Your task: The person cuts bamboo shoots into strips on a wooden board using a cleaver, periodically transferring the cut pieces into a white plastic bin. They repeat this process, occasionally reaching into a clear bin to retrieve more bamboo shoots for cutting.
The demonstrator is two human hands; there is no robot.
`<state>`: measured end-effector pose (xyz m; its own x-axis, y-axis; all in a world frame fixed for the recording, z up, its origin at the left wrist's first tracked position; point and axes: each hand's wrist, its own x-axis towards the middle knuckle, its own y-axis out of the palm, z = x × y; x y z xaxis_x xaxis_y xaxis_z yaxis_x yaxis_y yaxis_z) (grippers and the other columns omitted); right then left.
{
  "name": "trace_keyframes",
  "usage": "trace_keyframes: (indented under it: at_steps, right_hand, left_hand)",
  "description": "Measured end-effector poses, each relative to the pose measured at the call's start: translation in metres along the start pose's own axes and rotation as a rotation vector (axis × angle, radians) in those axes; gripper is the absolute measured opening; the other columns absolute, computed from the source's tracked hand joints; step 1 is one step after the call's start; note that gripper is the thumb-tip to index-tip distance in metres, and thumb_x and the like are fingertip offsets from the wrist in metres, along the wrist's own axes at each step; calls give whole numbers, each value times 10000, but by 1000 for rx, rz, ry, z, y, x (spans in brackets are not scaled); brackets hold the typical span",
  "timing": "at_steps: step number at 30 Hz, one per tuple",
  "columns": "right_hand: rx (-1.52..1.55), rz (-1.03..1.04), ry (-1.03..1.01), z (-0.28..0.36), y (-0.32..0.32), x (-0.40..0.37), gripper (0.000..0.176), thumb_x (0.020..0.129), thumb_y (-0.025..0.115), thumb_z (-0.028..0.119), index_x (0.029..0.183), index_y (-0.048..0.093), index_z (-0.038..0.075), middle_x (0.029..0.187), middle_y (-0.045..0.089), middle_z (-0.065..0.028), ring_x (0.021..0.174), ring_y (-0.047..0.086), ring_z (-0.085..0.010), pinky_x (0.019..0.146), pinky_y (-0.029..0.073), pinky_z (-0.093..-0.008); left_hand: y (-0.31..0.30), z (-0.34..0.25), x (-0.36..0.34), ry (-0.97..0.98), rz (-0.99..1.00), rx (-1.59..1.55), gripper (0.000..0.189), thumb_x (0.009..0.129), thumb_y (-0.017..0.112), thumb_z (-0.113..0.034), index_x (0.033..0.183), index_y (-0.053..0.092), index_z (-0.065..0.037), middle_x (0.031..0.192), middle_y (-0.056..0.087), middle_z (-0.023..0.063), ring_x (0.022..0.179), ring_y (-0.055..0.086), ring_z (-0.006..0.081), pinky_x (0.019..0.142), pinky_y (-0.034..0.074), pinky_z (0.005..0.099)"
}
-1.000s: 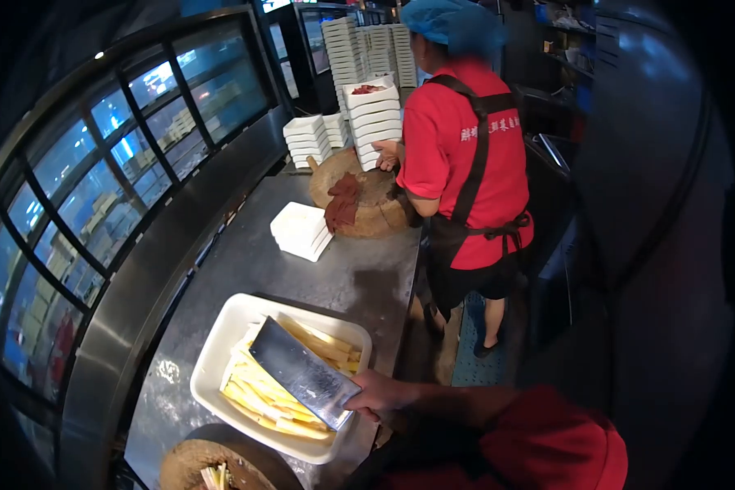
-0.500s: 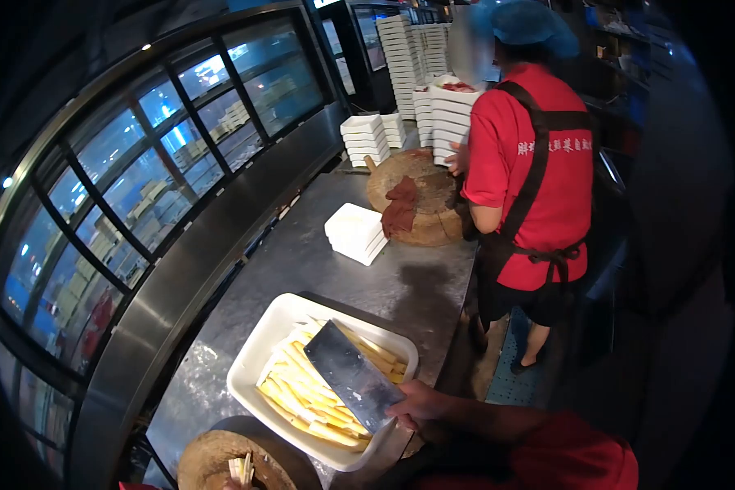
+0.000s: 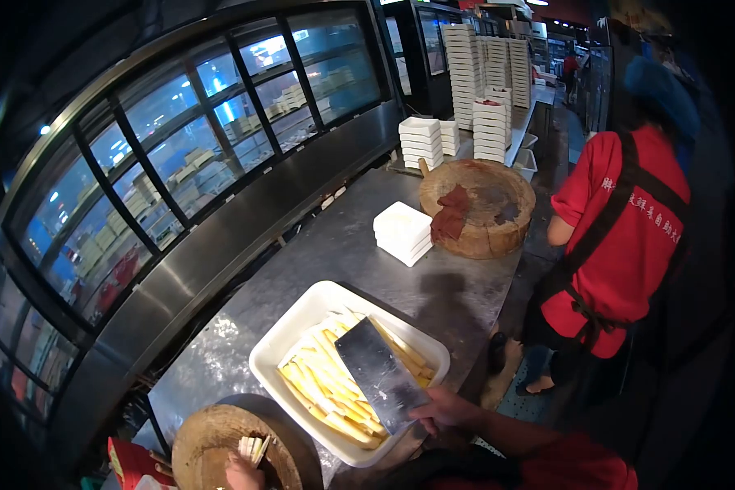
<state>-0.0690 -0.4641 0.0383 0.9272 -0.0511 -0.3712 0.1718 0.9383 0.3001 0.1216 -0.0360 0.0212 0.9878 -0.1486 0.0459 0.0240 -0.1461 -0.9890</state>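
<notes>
In my right hand (image 3: 447,408) is a broad-bladed cleaver (image 3: 380,371), its blade tilted over a white plastic tub (image 3: 263,356). Long pale yellow stalks (image 3: 322,384) fill the tub, partly hidden by the blade. At the bottom edge, my left hand (image 3: 243,473) is closed at the lower end of a small bundle of pale cut strips (image 3: 254,448). The strips rest over a round wooden chopping block (image 3: 200,437), left of the tub. Part of the left hand is cut off by the frame.
Ahead on the metal table (image 3: 318,237) stand a short stack of white dishes (image 3: 403,233) and a larger chopping block (image 3: 498,204) with a brown-red cloth (image 3: 451,214). Tall dish stacks (image 3: 463,77) rise behind. A co-worker in red (image 3: 621,237) stands right. Glass-fronted cabinets (image 3: 163,155) line the left.
My view has swung right and up, showing more of the near block and my left hand. The co-worker has stepped back from the far block. My right hand still holds the cleaver over the tub.
</notes>
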Motion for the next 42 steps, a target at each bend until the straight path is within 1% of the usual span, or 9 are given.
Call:
trace_keyframes:
  at_steps: [5, 10, 11, 22, 31, 38, 40, 41, 42]
  right_hand:
    - [20, 2, 11, -4, -1, 0, 148, 882, 632, 149, 890, 607, 3, 555, 572, -51, 440, 551, -138, 434, 414, -265]
    - [-43, 5, -10, -1, 0, 1, 145, 884, 632, 145, 860, 604, 5, 548, 573, -55, 444, 560, -145, 429, 416, -271]
    - [-41, -7, -11, 2, 2, -2, 148, 885, 633, 147, 857, 606, 5, 549, 574, -55, 445, 562, -147, 430, 421, -275]
    - [9, 45, -24, 0, -3, 1, 200, 885, 637, 111, 1043, 604, -8, 559, 575, -72, 445, 561, -155, 430, 434, -284]
    - [-13, 12, -26, -3, -2, 1, 136, 898, 624, 117, 854, 605, -9, 538, 569, -65, 450, 567, -153, 437, 442, -287]
    - [10, -29, -44, -26, -4, 12, 223, 885, 651, 185, 741, 599, 24, 540, 575, -56, 455, 575, -139, 421, 449, -286]
    - [-9, -84, -132, -6, 8, -5, 224, 872, 632, 157, 704, 581, 19, 548, 578, -59, 440, 573, -146, 402, 442, -306]
    - [-48, -66, -149, -10, 7, -1, 164, 860, 628, 143, 770, 602, 8, 527, 561, -51, 427, 558, -140, 407, 440, -299]
    - [-98, -37, -165, -15, 2, 3, 131, 848, 624, 128, 837, 623, -3, 507, 544, -42, 415, 542, -133, 412, 438, -291]
  left_hand:
    - [0, -5, -3, 41, -80, 75, 283, 615, 716, -116, 852, 645, 20, 715, 657, 193, 682, 661, 353, 649, 526, 420]
    - [8, 53, 16, 39, -3, 37, 281, 709, 688, -170, 923, 668, 12, 803, 687, 202, 683, 660, 367, 654, 534, 418]
    - [-16, 54, 4, 102, 50, 3, 360, 808, 608, -191, 1107, 615, 10, 1078, 665, 210, 924, 656, 349, 756, 533, 396]
    - [-20, 58, -7, 35, -66, -177, 390, 860, 583, -236, 1182, 574, -18, 1181, 602, 210, 1028, 592, 344, 831, 499, 420]
    - [-18, 49, 11, 49, -190, -370, 416, 906, 560, -277, 1250, 538, -43, 1273, 545, 211, 1122, 535, 338, 899, 468, 442]
    - [-12, -57, 34, 254, -89, -523, 434, 937, 545, -304, 1295, 513, -60, 1334, 507, 211, 1185, 496, 335, 944, 448, 456]
    - [-55, -143, 9, 490, -234, -211, 324, 912, 602, -273, 1091, 650, -8, 1128, 625, 221, 1043, 574, 373, 900, 474, 442]
    - [-44, -156, 16, 629, -352, -325, 258, 891, 645, -231, 944, 703, 15, 973, 668, 214, 921, 613, 398, 859, 493, 436]
    - [-24, -149, 24, 729, -457, -201, 240, 903, 642, -195, 974, 694, 28, 994, 670, 210, 915, 626, 377, 835, 505, 436]
